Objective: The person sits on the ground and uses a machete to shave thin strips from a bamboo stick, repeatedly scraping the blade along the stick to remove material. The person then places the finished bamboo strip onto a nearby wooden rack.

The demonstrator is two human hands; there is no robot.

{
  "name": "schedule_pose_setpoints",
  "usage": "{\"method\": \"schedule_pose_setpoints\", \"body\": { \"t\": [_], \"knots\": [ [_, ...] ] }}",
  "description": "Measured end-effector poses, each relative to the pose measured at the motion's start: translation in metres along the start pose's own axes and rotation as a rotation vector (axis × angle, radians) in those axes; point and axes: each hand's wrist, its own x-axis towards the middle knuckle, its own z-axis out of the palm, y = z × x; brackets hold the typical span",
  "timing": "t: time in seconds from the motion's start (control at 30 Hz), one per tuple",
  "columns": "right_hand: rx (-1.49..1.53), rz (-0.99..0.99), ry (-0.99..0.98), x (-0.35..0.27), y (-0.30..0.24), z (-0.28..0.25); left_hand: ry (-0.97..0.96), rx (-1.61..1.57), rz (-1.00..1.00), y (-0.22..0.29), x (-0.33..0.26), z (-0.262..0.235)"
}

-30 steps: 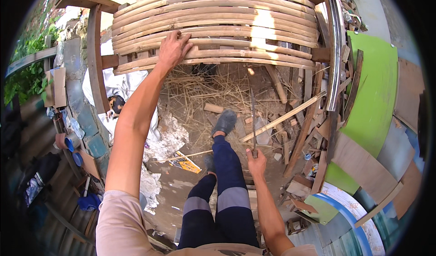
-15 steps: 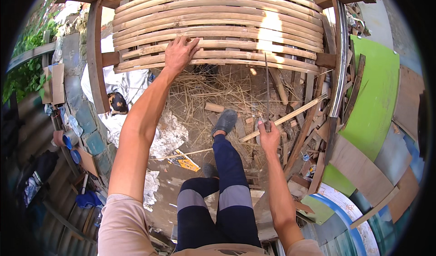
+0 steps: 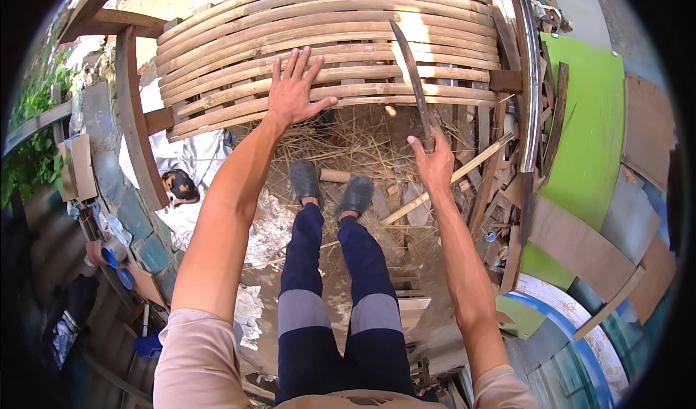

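Head view, looking down past both forearms. Left hand [image 3: 293,90] at 11 o'clock, fully open, fingers spread, palm flat on the curved rack of wooden slats [image 3: 326,46]; looks like bracing, to keep the slats from shifting. Right hand [image 3: 433,164] at 1 o'clock, fist closed round the handle of a long narrow blade [image 3: 411,75]. Blade angled up and slightly left, tip reaching over the upper slats, lying across several of them (contact with the wood not resolvable). Grip low on the handle, probably for reach across the rack.

Rack spans 10 to 2 o'clock, slats bowed and stacked in rows on a wooden frame, post [image 3: 134,119] at 9 o'clock. Under the rack: dry straw [image 3: 348,137] and loose wood offcuts on bare earth. Two dark shoes [image 3: 330,184] planted near centre, legs in dark trousers running down to 6 o'clock.

Containers: none clearly open to view. Blue tub-like shape [image 3: 148,345] at 7 o'clock, contents hidden. Green board [image 3: 591,119] at 3 o'clock leaning among stacked planks. White sheeting [image 3: 196,162] at 9 o'clock.
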Motion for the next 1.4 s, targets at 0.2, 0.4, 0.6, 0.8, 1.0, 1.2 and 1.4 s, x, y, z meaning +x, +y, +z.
{"method": "schedule_pose_setpoints", "body": {
  "t": [0.2,0.4,0.6,0.8,1.0,1.2,1.4],
  "knots": [
    [-0.114,-0.168,0.165,0.064,-0.007,0.021,0.051,-0.105,0.015,-0.004,-0.006,-0.001],
    [-0.269,-0.267,0.214,0.095,-0.015,0.043,0.086,-0.157,0.047,-0.004,0.002,0.001],
    [-0.266,-0.169,0.147,0.095,-0.027,0.041,0.1,-0.188,0.062,-0.007,0.0,-0.001],
    [-0.272,-0.28,0.174,0.098,-0.017,0.038,0.098,-0.216,0.052,-0.006,0.004,-0.001],
    [-0.25,-0.288,0.176,0.106,-0.009,0.04,0.095,-0.214,0.012,0.004,0.001,-0.004],
    [-0.219,-0.353,0.207,0.118,-0.018,0.025,0.258,-0.355,-0.014,0.01,0.011,-0.003],
    [-0.249,-0.425,0.162,0.132,-0.012,0.015,0.293,-0.386,0.06,0.013,0.021,-0.015]
  ]
}}
